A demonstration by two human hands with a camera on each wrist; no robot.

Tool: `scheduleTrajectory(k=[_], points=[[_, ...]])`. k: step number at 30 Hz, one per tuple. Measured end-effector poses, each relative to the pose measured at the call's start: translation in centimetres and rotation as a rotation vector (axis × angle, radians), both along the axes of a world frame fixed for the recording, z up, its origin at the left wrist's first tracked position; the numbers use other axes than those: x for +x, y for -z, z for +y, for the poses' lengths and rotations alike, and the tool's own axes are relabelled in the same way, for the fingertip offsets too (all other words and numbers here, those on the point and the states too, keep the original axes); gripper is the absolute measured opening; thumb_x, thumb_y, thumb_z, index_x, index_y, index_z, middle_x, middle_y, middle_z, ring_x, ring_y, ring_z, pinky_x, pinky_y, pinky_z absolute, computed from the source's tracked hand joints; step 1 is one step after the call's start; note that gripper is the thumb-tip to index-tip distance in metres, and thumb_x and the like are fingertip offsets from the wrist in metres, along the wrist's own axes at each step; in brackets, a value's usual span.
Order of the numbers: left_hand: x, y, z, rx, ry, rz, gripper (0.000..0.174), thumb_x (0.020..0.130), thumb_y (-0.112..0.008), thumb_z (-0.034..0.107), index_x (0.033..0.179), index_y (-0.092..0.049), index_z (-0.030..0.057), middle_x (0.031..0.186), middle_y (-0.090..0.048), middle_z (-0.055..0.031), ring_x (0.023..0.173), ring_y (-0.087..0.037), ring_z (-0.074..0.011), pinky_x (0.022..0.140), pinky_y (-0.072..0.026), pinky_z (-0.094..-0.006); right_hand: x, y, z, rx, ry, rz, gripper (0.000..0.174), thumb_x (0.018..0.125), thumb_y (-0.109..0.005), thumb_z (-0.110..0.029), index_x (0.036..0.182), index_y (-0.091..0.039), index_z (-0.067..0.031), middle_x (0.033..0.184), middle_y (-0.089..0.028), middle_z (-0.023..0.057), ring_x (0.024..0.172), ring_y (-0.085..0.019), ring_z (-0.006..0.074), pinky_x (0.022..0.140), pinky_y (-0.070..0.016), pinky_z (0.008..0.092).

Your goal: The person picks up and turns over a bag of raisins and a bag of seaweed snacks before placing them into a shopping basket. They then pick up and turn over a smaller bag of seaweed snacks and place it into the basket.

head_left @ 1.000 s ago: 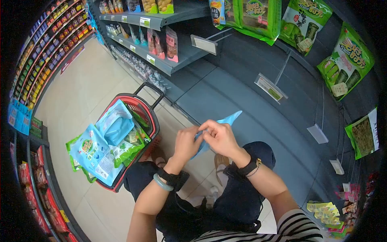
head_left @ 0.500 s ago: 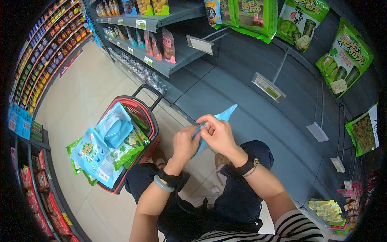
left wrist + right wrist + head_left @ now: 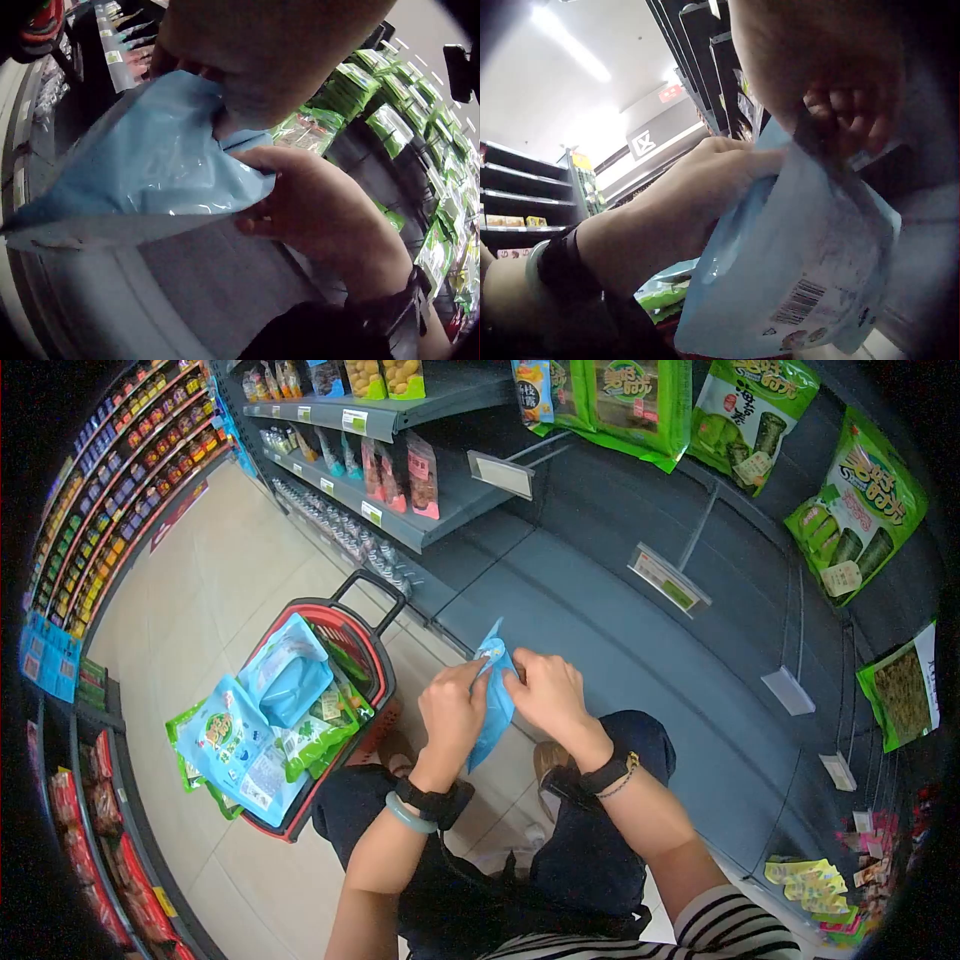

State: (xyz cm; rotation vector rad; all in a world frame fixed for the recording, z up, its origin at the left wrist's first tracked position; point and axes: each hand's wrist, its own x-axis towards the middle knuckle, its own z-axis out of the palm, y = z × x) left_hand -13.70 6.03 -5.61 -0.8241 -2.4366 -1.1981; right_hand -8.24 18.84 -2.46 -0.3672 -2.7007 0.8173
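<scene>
1. Both our hands grip the blue pouch (image 3: pixel 490 732): left hand (image 3: pixel 452 710) and right hand (image 3: pixel 552 695) pinch it near one edge.
2. Head view: we hold it between our knees and the shelf, beside the red basket (image 3: pixel 291 824) with blue and green packs (image 3: pixel 225 735).
3. Only right wrist view gives us its barcode (image 3: pixel 799 301); left wrist view, its broad glossy side.

Glossy, creased plastic on the blue pouch (image 3: pixel 161 161); shiny plastic on the green packets (image 3: pixel 865 505) too. Matt, smooth grey on the shelf panel (image 3: pixel 620 650), smooth pale floor tiles (image 3: pixel 165 610), striped cloth sleeve (image 3: pixel 735 925).
</scene>
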Motion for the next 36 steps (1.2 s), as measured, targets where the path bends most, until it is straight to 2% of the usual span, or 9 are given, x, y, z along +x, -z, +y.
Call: scheduleTrajectory(k=[6, 9, 12, 17, 23, 25, 28, 31, 36], points=[[-0.2, -0.4, 0.1, -0.053, 0.0, 0.049, 0.014, 0.08, -0.062, 0.016, 0.087, -0.069, 0.0062, 0.079, -0.065, -0.0157, 0.07, -0.062, -0.0335, 0.06, -0.0483, -0.0398, 0.0, 0.2, 0.0, -0.057, -0.009, 0.026, 0.02, 0.08, -0.055, -0.021, 0.074, -0.054, -0.0016, 0.068, -0.061, 0.0197, 0.066, -0.059, 0.0406, 0.06, -0.0475, 0.0489], [0.2, 0.2, 0.3, -0.077, -0.001, 0.101, 0.01, 0.075, -0.063, 0.014, 0.079, -0.065, 0.0051, 0.071, -0.062, -0.0128, 0.068, -0.061, -0.031, 0.056, -0.0471, -0.0399, -0.1, 1.3, -0.4, -0.045, -0.065, 0.068, 0.021, 0.081, -0.054, -0.021, 0.076, -0.053, -0.0012, 0.072, -0.061, 0.0206, 0.067, -0.059, 0.0413, 0.06, -0.0467, 0.0494], [0.5, 0.3, 0.3, -0.151, -0.016, 0.045, 0.01, 0.072, -0.063, 0.012, 0.071, -0.06, 0.0028, 0.069, -0.06, -0.0171, 0.066, -0.059, -0.0349, 0.058, -0.0467, -0.0425, -0.1, 1.7, -0.6, -0.072, -0.12, 0.093, 0.021, 0.083, -0.052, -0.021, 0.078, -0.053, -0.0006, 0.076, -0.061, 0.0213, 0.068, -0.058, 0.0417, 0.06, -0.0462, 0.0497], [-0.1, -0.3, 0.2, -0.103, -0.014, 0.011, 0.009, 0.072, -0.063, 0.011, 0.076, -0.062, 0.0027, 0.074, -0.061, -0.0163, 0.071, -0.059, -0.0351, 0.061, -0.0472, -0.0425, -0.3, 1.2, -1.0, -0.107, -0.104, 0.096, 0.021, 0.084, -0.051, -0.021, 0.079, -0.053, -0.0003, 0.077, -0.061, 0.0213, 0.069, -0.058, 0.0416, 0.06, -0.0454, 0.0494], [0.0, -0.8, -0.4, -0.009, 0.047, 0.015, 0.01, 0.071, -0.062, 0.005, 0.081, -0.064, 0.0032, 0.078, -0.062, -0.0153, 0.077, -0.059, -0.0355, 0.067, -0.0478, -0.0427, -0.5, 1.2, -1.2, -0.148, -0.052, 0.096, 0.021, 0.082, -0.056, -0.022, 0.082, -0.054, -0.0015, 0.068, -0.061, 0.0185, 0.062, -0.058, 0.0394, 0.056, -0.0445, 0.0467], [-0.4, -0.5, -0.7, -0.046, 0.069, 0.04, 0.007, 0.073, -0.059, 0.006, 0.079, -0.063, 0.004, 0.077, -0.063, -0.0105, 0.076, -0.059, -0.031, 0.063, -0.0479, -0.042, -0.8, 1.2, -1.5, -0.291, -0.004, 0.198, 0.017, 0.08, -0.059, -0.018, 0.087, -0.054, -0.0032, 0.062, -0.059, 0.0152, 0.057, -0.058, 0.0359, 0.054, -0.0443, 0.0449], [-0.6, -0.7, -0.8, -0.014, 0.077, 0.039, 0.01, 0.069, -0.062, 0.004, 0.079, -0.065, 0.0041, 0.076, -0.063, -0.013, 0.074, -0.06, -0.0321, 0.065, -0.0483, -0.0416, -0.5, -0.2, -1.5, -0.366, 0.02, 0.201, 0.016, 0.078, -0.059, -0.013, 0.091, -0.055, -0.0048, 0.058, -0.057, 0.0119, 0.051, -0.058, 0.0306, 0.05, -0.0436, 0.0409], [-0.7, -0.9, -1.1, -0.086, 0.114, 0.083, 0.01, 0.068, -0.063, 0.005, 0.078, -0.066, 0.0053, 0.075, -0.064, -0.0114, 0.073, -0.06, -0.03, 0.064, -0.0481, -0.0406, -0.4, 0.4, -0.8, -0.276, -0.113, 0.168, 0.015, 0.077, -0.058, -0.011, 0.091, -0.057, -0.0052, 0.054, -0.056, 0.0095, 0.046, -0.056, 0.0259, 0.046, -0.0412, 0.0359], [-1.1, -1.5, -1.6, -0.118, 0.079, 0.13, 0.014, 0.068, -0.068, 0.01, 0.081, -0.067, 0.0074, 0.077, -0.065, -0.0096, 0.073, -0.061, -0.029, 0.064, -0.0472, -0.0405, -0.8, 1.9, -0.6, -0.395, -0.056, 0.254, 0.011, 0.076, -0.058, -0.01, 0.086, -0.059, -0.0045, 0.053, -0.057, 0.0068, 0.043, -0.055, 0.0188, 0.043, -0.0387, 0.0305]])
